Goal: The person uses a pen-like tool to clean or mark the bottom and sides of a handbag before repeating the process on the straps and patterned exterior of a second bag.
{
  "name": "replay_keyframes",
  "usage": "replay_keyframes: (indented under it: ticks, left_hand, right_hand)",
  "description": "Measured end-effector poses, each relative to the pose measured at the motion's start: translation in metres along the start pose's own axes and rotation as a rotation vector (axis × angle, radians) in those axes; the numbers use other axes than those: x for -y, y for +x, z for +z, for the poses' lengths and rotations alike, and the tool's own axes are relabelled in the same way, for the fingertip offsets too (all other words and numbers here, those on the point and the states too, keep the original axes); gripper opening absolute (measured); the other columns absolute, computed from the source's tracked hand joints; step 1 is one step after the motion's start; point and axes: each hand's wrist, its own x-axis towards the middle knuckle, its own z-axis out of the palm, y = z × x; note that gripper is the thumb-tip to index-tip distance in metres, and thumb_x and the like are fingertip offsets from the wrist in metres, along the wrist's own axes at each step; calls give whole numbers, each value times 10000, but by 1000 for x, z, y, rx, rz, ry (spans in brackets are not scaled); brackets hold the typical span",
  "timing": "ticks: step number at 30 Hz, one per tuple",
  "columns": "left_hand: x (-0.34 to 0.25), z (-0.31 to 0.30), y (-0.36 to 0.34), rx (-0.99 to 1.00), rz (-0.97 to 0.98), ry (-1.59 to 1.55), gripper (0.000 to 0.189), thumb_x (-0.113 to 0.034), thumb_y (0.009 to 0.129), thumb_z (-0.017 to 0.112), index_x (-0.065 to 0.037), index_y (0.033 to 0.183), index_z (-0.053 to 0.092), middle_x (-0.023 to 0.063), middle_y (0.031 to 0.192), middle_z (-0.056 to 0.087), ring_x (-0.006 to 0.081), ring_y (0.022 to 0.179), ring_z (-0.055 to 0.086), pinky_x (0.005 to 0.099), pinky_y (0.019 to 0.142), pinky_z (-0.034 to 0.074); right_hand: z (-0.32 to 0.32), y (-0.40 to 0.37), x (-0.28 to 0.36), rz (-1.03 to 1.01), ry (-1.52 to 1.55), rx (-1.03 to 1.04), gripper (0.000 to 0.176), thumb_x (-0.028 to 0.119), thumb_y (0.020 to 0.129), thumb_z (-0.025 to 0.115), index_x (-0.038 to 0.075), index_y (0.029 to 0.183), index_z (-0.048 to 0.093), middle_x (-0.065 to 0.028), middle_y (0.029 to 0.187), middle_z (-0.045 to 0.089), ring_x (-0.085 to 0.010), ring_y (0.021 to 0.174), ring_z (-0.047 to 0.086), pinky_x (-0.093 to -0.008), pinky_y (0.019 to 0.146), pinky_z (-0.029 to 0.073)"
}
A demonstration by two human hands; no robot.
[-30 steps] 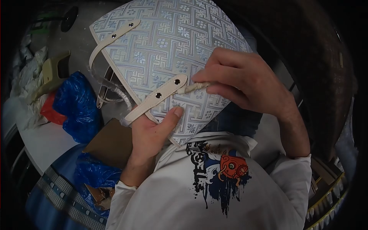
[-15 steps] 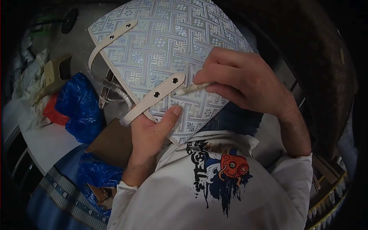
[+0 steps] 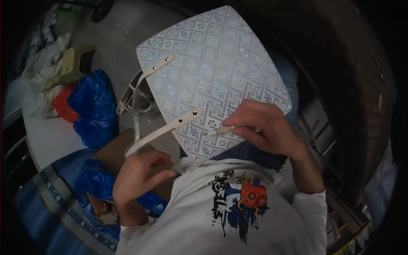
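A patterned silver-white handbag [image 3: 212, 72] lies across my lap, its cream handle straps fixed with dark studs. My right hand [image 3: 265, 129] is over the lower right of the bag, pinching a short, pale, wrapped stick with a white tip [image 3: 221, 131]. The tip points left, toward the studded end of the lower strap [image 3: 170, 125]. Beside the bag's lower left edge is my left hand [image 3: 142, 174], thumb apart from the loosely bent fingers. Its knuckles are right at the lower strap, where clear plastic wrap covers the handle.
Blue plastic bags [image 3: 95, 110] and a red one [image 3: 64, 104] are at the left, near a beige plastic stool [image 3: 78, 59]. Brown cardboard [image 3: 114, 146] lies behind my left hand. A checked cloth strip [image 3: 63, 204] runs along the lower left.
My left hand has come off the bag's lower edge and moved down-left. My right hand has drawn the stick down, away from the strap. More of the bag's far end shows.
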Motion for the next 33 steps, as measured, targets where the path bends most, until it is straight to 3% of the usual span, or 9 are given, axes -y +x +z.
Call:
replay_keyframes:
  ticks: [2, 4, 7, 11, 13, 23, 29, 32, 33]
  left_hand:
    - [-10, -3, -5, 58, -145, -13, 515, -194, 791, 833, 3, 1224, 637, 160, 1072, 711, 205, 930, 710, 308, 766, 563]
    - [-24, 10, 15, -327, 199, -180, 455, -119, 775, 836, 6, 1179, 667, 134, 1008, 731, 175, 836, 715, 275, 692, 550]
    - [-44, 31, 50, -446, 346, -189, 296, -98, 787, 819, -10, 1048, 713, 110, 920, 724, 167, 754, 697, 272, 625, 517]
    - [-35, 38, 68, -444, 453, -51, 183, -62, 804, 789, -20, 967, 719, 99, 837, 692, 193, 706, 678, 296, 591, 499]
    - [-34, 35, 72, -461, 478, 38, 122, -82, 827, 760, -33, 914, 690, 110, 796, 646, 293, 705, 653, 376, 594, 513]
    - [-14, 0, 81, -277, 678, -68, 95, -18, 780, 755, -30, 854, 697, 85, 681, 605, 227, 570, 611, 314, 498, 446]
    - [44, -110, 127, -738, 242, -375, 169, -135, 893, 719, -11, 790, 669, 6, 666, 623, 61, 592, 564, 236, 508, 417]
    - [106, -189, 188, -853, 150, -88, 166, -167, 920, 705, -4, 888, 695, 29, 694, 654, 90, 633, 615, 234, 579, 478]
    - [131, -198, 208, -1077, 209, 84, 180, -180, 935, 691, -1, 918, 694, 39, 706, 664, 100, 656, 634, 241, 612, 498]
  right_hand:
    - [-2, 8, 3, -20, 0, -16, 243, 19, 809, 746, 60, 1048, 729, -74, 877, 670, -209, 755, 645, -315, 623, 501]
    - [-1, 12, 1, -35, 5, -1, 253, 7, 801, 749, 59, 1049, 729, -71, 871, 670, -200, 750, 641, -308, 618, 495]
    - [1, 13, 4, -27, 0, 13, 277, -18, 786, 751, 56, 1053, 728, -64, 864, 670, -187, 747, 635, -296, 608, 484]
    - [3, 5, 0, 35, 14, -2, 301, -48, 770, 746, 52, 1053, 731, -60, 871, 676, -178, 748, 630, -290, 600, 475]
    - [0, 4, -5, 61, 16, 11, 297, -53, 768, 742, 50, 1047, 733, -63, 878, 682, -178, 740, 629, -290, 598, 474]
    - [-3, 8, -14, 87, 11, 52, 277, -35, 792, 735, 48, 1056, 721, -76, 883, 672, -198, 754, 665, -297, 618, 518]
    - [-2, 7, -13, 261, 143, 17, 278, -89, 801, 690, 19, 1058, 702, -80, 903, 666, -179, 802, 669, -273, 666, 530]
    - [1, 7, -13, 284, 146, 8, 293, -84, 821, 685, 21, 1094, 687, -76, 921, 646, -168, 823, 670, -258, 691, 542]
    - [1, 8, -12, 282, 141, -2, 293, -84, 821, 685, 21, 1094, 687, -76, 921, 646, -168, 823, 670, -258, 691, 542]
